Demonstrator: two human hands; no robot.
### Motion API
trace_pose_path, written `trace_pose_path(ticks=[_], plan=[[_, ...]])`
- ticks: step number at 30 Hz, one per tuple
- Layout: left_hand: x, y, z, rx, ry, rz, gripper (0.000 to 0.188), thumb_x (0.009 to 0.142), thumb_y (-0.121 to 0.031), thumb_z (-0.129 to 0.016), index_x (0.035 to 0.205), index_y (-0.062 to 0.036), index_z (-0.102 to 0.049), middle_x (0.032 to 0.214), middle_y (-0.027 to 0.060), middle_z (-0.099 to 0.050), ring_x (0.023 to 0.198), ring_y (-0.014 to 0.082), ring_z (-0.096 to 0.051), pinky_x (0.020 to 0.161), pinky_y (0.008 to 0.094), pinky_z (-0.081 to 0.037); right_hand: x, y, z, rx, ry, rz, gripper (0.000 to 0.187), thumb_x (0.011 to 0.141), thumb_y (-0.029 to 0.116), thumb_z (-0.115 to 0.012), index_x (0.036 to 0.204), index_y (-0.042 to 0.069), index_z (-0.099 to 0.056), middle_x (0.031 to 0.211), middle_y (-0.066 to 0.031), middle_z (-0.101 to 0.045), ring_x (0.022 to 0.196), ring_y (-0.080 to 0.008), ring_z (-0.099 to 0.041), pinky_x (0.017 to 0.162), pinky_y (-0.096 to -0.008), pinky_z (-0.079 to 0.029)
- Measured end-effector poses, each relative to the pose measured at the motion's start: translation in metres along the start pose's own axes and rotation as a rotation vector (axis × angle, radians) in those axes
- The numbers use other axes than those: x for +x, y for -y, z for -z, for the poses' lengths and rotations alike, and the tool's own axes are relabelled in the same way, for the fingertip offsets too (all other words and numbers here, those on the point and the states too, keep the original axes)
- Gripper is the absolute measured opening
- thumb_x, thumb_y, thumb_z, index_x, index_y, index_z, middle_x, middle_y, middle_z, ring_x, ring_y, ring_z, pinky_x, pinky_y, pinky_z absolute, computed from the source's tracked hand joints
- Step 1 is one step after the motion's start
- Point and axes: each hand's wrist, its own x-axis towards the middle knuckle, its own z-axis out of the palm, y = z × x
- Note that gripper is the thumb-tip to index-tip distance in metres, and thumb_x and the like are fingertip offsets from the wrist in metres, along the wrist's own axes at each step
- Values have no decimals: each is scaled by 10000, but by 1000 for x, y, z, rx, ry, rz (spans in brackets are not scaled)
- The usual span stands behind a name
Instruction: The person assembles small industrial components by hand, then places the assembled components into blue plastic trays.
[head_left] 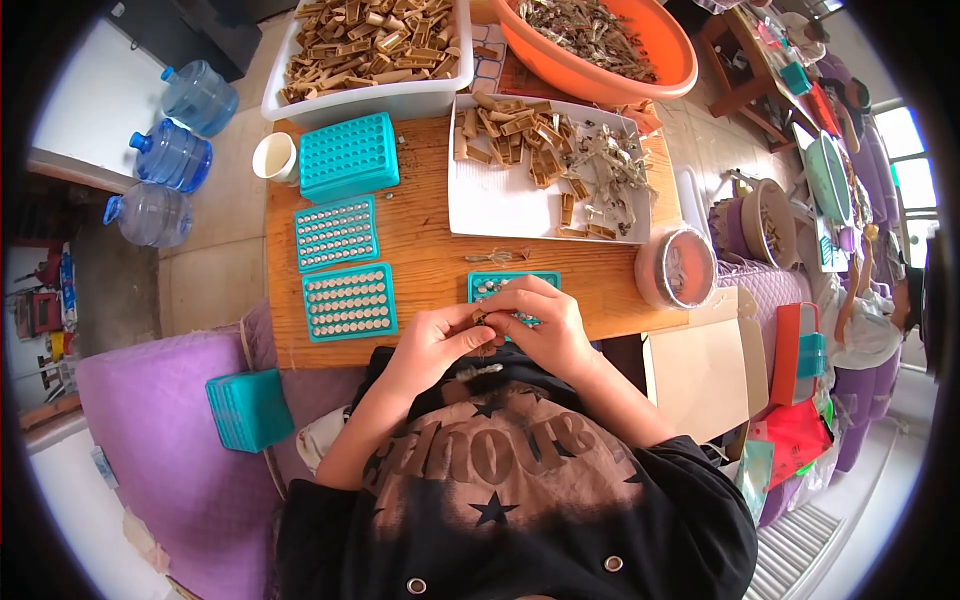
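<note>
My left hand (440,342) and my right hand (541,322) meet at the table's near edge, fingers pinched together. Between the fingertips is a small brown piece (480,318), mostly covered, so its exact kind does not show. Just beyond my right hand lies a teal tray (515,277) with small silvery parts, partly hidden by the fingers. A thin bundle of wire-like parts (497,257) rests on the wood beyond that tray. Farther back, a white shallow box (545,222) holds brown trough-shaped housings (530,136) on its left and tangled wired parts (612,160) on its right.
To the left on the wooden table (425,225) are two teal trays (336,234) filled with round metal parts, a teal tray stack (348,158) and a cup (275,158). A white bin (372,97) and orange basin (640,92) stand behind; a round tub (655,270) sits right.
</note>
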Motion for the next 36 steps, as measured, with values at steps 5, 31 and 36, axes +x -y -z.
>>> trace_pose_path(ticks=[5, 31, 36], plan=[[-2, -4, 2, -77, 60, 144, 305, 920, -155, -553, 1165, 27, -553, 1019, 82, -637, 935, 144, -618, 833, 277, -508, -3, -20, 11, 156, 29, -188, 163, 743, -13, -686, 901, 28, -678, 831, -98, -640, 779, -176, -625, 681, -276, -503], [4, 24, 15, -342, -115, -11, 354, 931, -199, -534, 1207, 21, -510, 1061, 122, -617, 972, 198, -615, 851, 320, -509, -4, -49, 19, -157, 134, -249, 129, 715, 62, -681, 831, 30, -635, 750, -96, -607, 725, -256, -598, 676, -334, -487], [6, 23, 7, -280, -125, 66, 341, 939, -164, -517, 1236, 1, -503, 1104, 82, -608, 1007, 167, -605, 840, 281, -508, 1, -10, 1, -98, 5, -103, 134, 708, 27, -690, 830, 28, -634, 788, -99, -613, 733, -257, -606, 660, -333, -502]])
